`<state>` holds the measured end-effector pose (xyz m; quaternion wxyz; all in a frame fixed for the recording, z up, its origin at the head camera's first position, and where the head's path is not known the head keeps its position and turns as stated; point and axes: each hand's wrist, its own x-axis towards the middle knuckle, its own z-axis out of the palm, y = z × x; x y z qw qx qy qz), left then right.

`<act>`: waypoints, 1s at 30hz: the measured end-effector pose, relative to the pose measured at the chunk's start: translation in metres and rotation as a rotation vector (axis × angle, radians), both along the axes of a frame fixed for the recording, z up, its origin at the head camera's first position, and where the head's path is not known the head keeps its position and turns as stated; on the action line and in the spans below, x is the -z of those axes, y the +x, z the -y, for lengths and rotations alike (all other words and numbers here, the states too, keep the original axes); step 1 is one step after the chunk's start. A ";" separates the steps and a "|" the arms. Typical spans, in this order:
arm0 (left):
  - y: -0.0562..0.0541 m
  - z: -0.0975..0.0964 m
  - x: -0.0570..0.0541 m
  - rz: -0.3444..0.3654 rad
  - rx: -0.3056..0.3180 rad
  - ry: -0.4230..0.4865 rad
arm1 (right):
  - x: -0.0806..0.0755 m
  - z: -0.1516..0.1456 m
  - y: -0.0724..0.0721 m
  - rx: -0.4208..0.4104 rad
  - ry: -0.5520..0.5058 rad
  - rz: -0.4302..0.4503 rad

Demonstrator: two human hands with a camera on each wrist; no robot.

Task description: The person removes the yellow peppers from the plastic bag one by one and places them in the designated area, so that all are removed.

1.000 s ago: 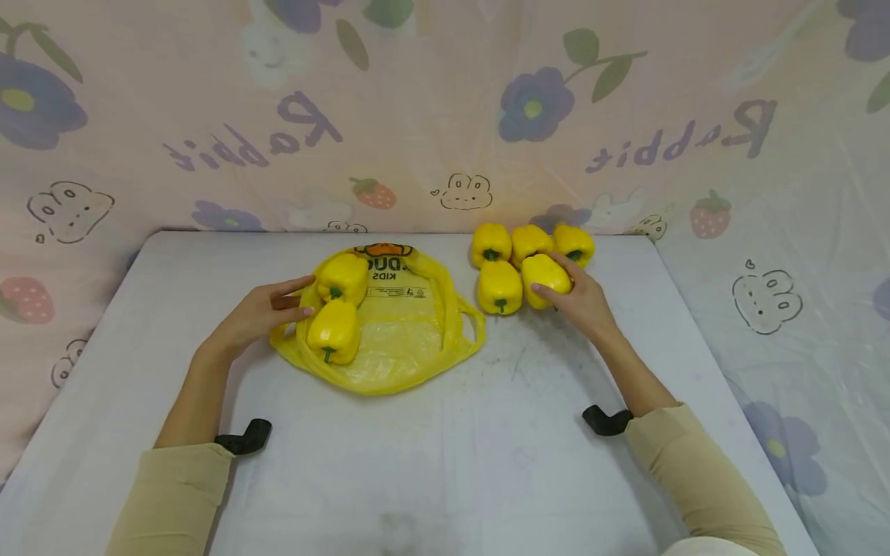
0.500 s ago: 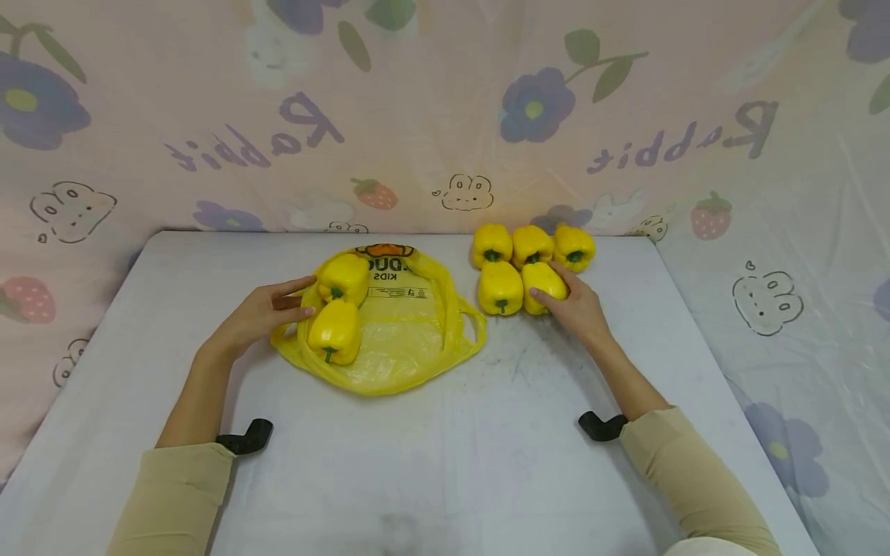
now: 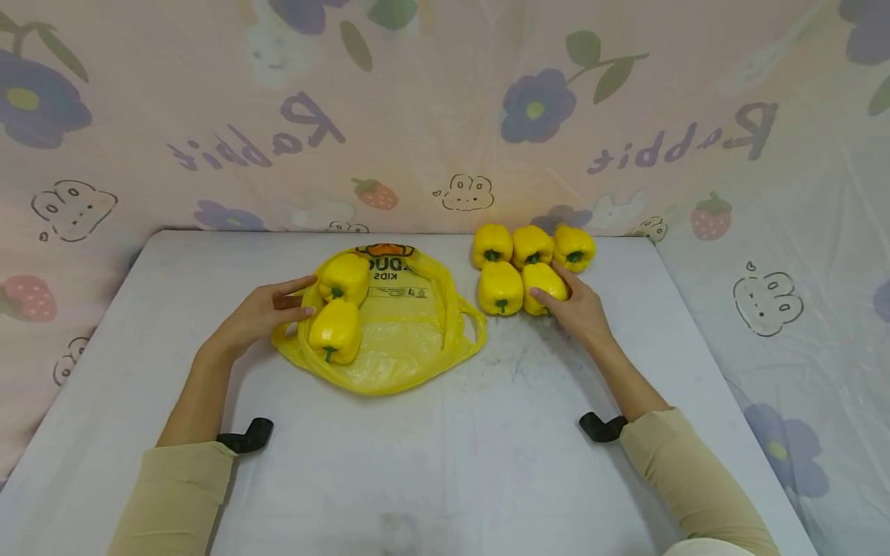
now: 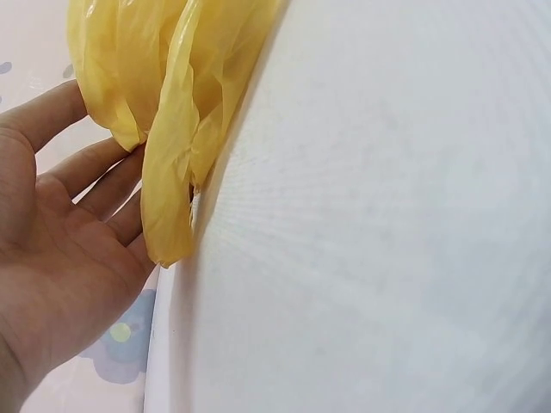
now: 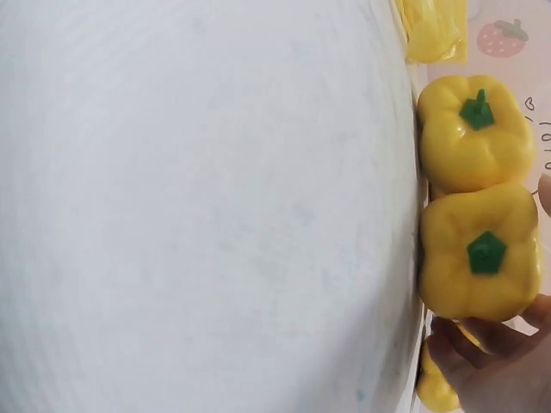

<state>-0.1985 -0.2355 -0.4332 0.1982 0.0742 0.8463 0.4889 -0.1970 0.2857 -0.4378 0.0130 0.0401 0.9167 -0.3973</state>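
On the right side of the white table, my right hand holds a yellow bell pepper between thumb and fingers. In the right wrist view, this pepper touches a neighbouring pepper, and fingers curl along its far side. A yellow plastic bag lies spread with its mouth facing up. Inside its left part are two bell peppers, one behind the other. My left hand touches the bag's left side with loosely extended fingers, and the left wrist view shows a hanging bag handle beside them.
Behind the held pepper, several more yellow peppers form a back row near the table's far edge. Another pepper stands at its left. The bag's right handle reaches toward them. A patterned curtain hangs behind the table.
The pepper in my right hand has come down slightly toward the front, beside its neighbour, then stayed there. My right hand shifted a little left with it. The left hand and bag look unmoved.
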 end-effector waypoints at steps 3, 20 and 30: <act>0.000 -0.001 -0.001 0.000 -0.001 0.002 | 0.000 -0.002 0.000 -0.012 -0.039 -0.040; -0.001 -0.002 -0.002 -0.010 0.006 -0.008 | -0.021 0.010 -0.007 -0.109 -0.141 -0.397; 0.001 -0.002 -0.001 -0.004 -0.004 0.000 | -0.049 0.047 0.002 -0.204 -0.207 -0.435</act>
